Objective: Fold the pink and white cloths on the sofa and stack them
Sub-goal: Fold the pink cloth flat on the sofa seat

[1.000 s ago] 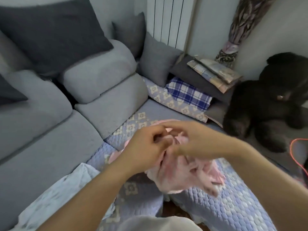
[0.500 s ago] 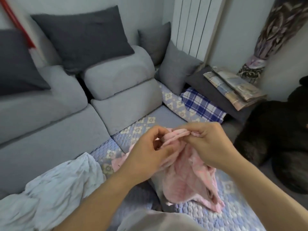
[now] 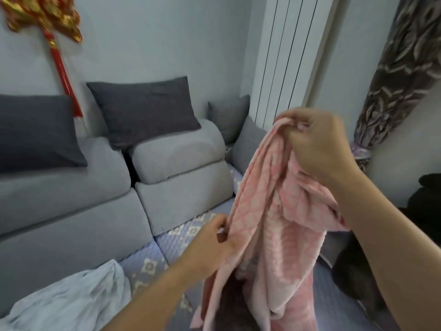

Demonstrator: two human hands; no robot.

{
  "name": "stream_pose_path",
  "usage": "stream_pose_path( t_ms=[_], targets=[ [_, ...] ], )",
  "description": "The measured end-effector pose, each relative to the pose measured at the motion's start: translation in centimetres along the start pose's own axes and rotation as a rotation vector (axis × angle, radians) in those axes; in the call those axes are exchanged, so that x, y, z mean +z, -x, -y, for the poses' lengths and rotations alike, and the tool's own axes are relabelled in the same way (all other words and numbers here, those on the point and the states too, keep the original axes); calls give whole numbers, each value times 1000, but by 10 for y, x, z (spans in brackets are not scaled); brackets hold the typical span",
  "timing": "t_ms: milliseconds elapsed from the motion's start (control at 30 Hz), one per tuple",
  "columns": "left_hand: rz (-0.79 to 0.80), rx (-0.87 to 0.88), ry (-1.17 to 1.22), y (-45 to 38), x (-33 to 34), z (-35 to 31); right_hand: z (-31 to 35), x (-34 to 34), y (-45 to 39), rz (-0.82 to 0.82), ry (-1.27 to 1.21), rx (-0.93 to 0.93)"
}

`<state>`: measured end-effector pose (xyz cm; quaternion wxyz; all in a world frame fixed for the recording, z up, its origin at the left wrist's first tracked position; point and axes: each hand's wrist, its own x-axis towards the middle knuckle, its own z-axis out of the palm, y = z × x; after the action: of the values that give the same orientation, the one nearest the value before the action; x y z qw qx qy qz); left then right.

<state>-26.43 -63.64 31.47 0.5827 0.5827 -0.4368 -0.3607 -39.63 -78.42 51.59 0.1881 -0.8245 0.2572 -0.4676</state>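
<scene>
above the sofa seat, the pink cloth (image 3: 281,211) hangs in a long rumpled drape, lifted clear of the quilted cover (image 3: 167,249) except perhaps at its lowest folds, which i can't quite make out. the right hand (image 3: 317,146) is up high, fingers curled tight on a bunched top edge. the left hand (image 3: 214,237) is lower and well apart from it, pinching the cloth's left border between thumb and fingers. the white cloth (image 3: 71,299) lies crumpled on the seat at the near left, untouched, so the stacking is a long way off.

to my eye the step in hand is opening the pink one out to find its corners. it looks soft and floppy, so it will sag wherever it isn't held. i'd want the left hand to travel along that border to a true corner, and the right to swap its bunch for the matching corner. then spread both wide so the cloth hangs flat before any fold goes in.
</scene>
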Motion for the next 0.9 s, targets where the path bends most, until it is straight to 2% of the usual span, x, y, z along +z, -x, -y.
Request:
stream_pose_path(
  t_ms=[67, 167, 233, 367, 433, 500, 567, 633, 767, 833, 900],
  targets=[
    [-17, -3, -102, -7, 13, 10, 4, 2, -23, -60, 61, -40],
    [-285, 16, -224, -24, 28, 21, 4, 9, -49, -73, 169, -95],
    [-440, 113, -324, -35, 30, 23, 4, 8, -64, -105, 213, -116],
    [-576, 302, -395, -45, 25, 11, 16, -4, -97, -256, 223, -116],
    [-579, 323, -353, -51, 29, 7, 27, -4, -111, -289, 230, -125],
    [-509, 367, -377, -56, 36, 3, 38, -2, -123, -295, 259, -130],
    [-467, 464, -512, -62, 39, 5, 44, 0, -131, -302, 273, -127],
    [-479, 489, -595, -66, 35, 8, 44, -1, -135, -308, 264, -127],
    [-571, 282, -456, -76, 13, 32, 35, 1, -140, -309, 213, -136],
    [-634, 252, -415, -80, -4, 47, 25, 2, -142, -306, 176, -139],
    [-654, 268, -470, -81, -22, 54, 13, 2, -145, -326, 121, -119]
  ],
)
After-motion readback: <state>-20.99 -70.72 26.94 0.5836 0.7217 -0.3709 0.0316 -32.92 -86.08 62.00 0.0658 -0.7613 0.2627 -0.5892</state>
